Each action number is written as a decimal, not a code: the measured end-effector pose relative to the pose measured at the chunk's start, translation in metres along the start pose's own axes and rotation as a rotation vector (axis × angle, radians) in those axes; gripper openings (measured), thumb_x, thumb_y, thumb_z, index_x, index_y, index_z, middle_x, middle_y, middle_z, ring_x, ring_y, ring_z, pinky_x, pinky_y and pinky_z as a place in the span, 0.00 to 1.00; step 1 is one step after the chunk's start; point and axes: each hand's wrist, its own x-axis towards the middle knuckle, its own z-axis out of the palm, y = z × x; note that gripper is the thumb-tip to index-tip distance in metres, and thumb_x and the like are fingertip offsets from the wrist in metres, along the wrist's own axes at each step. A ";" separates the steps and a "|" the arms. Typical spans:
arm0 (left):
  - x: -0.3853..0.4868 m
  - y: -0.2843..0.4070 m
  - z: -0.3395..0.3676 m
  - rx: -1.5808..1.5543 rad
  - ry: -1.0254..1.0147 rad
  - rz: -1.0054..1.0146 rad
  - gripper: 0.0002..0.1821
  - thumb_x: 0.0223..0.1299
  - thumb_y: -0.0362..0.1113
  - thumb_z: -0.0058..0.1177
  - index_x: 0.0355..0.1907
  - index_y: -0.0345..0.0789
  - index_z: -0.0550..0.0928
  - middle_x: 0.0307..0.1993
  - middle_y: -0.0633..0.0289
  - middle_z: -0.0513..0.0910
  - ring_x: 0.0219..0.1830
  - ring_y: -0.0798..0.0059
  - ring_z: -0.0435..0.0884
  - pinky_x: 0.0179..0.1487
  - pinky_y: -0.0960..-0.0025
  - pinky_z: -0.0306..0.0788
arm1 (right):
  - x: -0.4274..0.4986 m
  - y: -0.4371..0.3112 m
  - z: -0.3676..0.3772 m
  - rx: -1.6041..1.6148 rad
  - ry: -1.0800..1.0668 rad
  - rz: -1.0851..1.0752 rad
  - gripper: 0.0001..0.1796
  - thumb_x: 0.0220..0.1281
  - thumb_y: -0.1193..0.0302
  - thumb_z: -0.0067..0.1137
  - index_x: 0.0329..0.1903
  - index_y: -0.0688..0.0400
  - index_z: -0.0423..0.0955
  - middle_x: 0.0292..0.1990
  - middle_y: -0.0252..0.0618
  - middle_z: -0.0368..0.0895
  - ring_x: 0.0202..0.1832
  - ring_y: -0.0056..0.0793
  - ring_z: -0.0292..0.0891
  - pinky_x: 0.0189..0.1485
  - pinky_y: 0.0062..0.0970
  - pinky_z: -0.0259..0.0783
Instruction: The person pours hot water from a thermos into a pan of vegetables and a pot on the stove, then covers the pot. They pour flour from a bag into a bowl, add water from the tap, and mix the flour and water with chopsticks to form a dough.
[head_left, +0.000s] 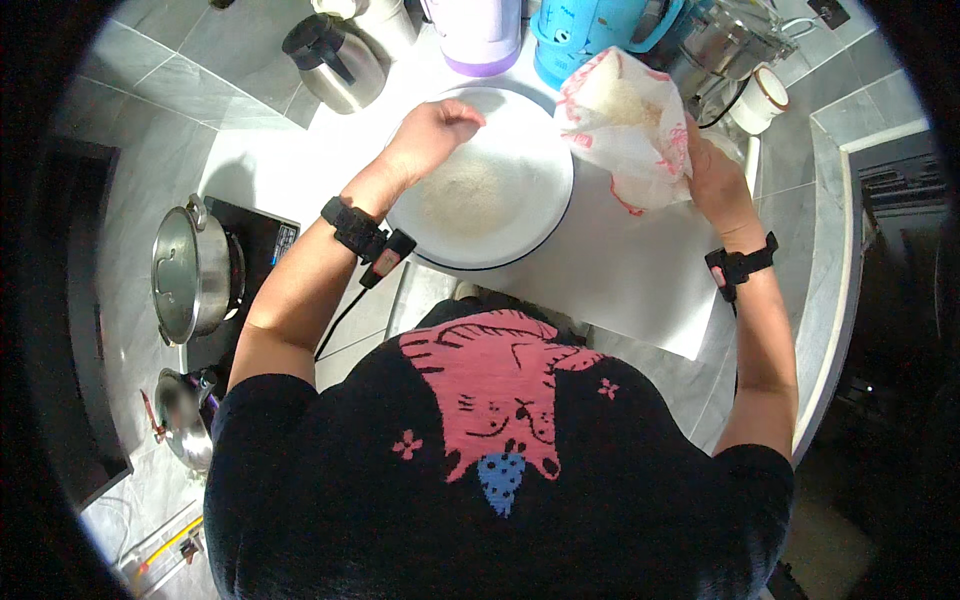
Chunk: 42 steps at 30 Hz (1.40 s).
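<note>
A large white enamel basin (525, 217) with a dark rim stands on the white counter, with a pale grainy or powdery heap (465, 191) on its bottom. Over the basin's upper left part hovers my left hand (439, 135), its fingers bent in; whether anything is between them cannot be told. To the right of the basin, my right hand (712, 169) grips a thin white plastic bag (637, 142) with red print. Pale, grainy contents show through the bag's upper part, which reaches close to the basin's rim.
Along the back stand a steel vacuum jug (345, 71), a lilac container (480, 37), a blue pitcher (574, 37), a glass and metal appliance (724, 45) and a white cup (757, 101). At left, a lidded steel pot (195, 274) sits on a black cooktop (262, 232), near a metal bowl (184, 420).
</note>
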 end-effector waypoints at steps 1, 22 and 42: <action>-0.001 -0.013 -0.001 0.150 -0.033 0.039 0.09 0.62 0.32 0.56 0.43 0.37 0.86 0.40 0.64 0.86 0.42 0.73 0.82 0.50 0.68 0.74 | -0.003 0.002 0.010 0.009 -0.066 0.109 0.46 0.51 0.76 0.64 0.74 0.61 0.53 0.51 0.51 0.78 0.50 0.52 0.76 0.49 0.41 0.74; 0.005 -0.070 0.032 1.036 -0.436 0.482 0.16 0.54 0.23 0.55 0.43 0.42 0.87 0.51 0.69 0.82 0.63 0.67 0.71 0.71 0.54 0.58 | -0.107 -0.043 0.125 0.394 0.288 0.456 0.28 0.60 0.63 0.67 0.60 0.60 0.71 0.52 0.46 0.82 0.51 0.43 0.81 0.51 0.34 0.77; -0.045 -0.055 0.021 1.249 -0.630 0.152 0.23 0.60 0.23 0.47 0.56 0.44 0.82 0.61 0.60 0.78 0.65 0.62 0.73 0.69 0.54 0.62 | -0.110 -0.051 0.099 0.296 0.258 0.434 0.34 0.58 0.73 0.59 0.69 0.62 0.62 0.62 0.50 0.74 0.61 0.49 0.73 0.59 0.39 0.74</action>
